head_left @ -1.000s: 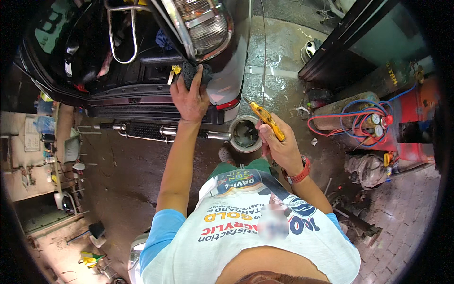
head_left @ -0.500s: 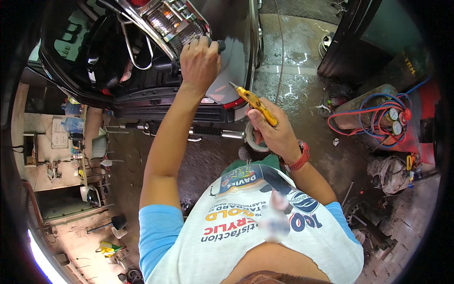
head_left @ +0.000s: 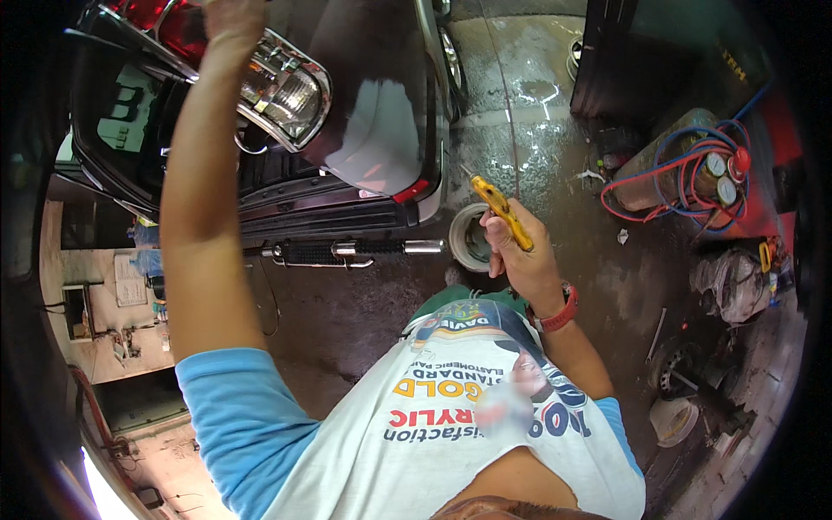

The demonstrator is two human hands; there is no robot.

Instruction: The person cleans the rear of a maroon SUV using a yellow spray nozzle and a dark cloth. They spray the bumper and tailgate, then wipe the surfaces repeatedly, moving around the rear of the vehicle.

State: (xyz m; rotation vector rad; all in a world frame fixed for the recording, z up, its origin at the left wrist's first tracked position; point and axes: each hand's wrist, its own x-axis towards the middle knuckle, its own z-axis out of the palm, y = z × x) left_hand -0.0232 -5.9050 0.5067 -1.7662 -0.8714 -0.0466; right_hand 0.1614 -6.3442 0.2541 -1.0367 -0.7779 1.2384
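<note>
L hand (head_left: 232,24) has moved far-left along tail lamp (head_left: 293,97), so near end's now uncovered; L fingers cut off, can't tell grip. R hand (head_left: 530,260): fingers closed round yellow tool (head_left: 496,206), nr bucket (head_left: 458,246).

yellow tool (head_left: 502,213): plastic-looking, metallic tip (head_left: 466,170) | tail lamp (head_left: 295,102): glossy, chrome-rimmed | car panel (head_left: 373,48): glossy (pale patch (head_left: 379,130) matt)

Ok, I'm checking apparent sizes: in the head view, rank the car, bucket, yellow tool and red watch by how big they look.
Largest to smallest:
1. Car
2. Bucket, partly behind the right hand
3. Yellow tool
4. Red watch
</note>
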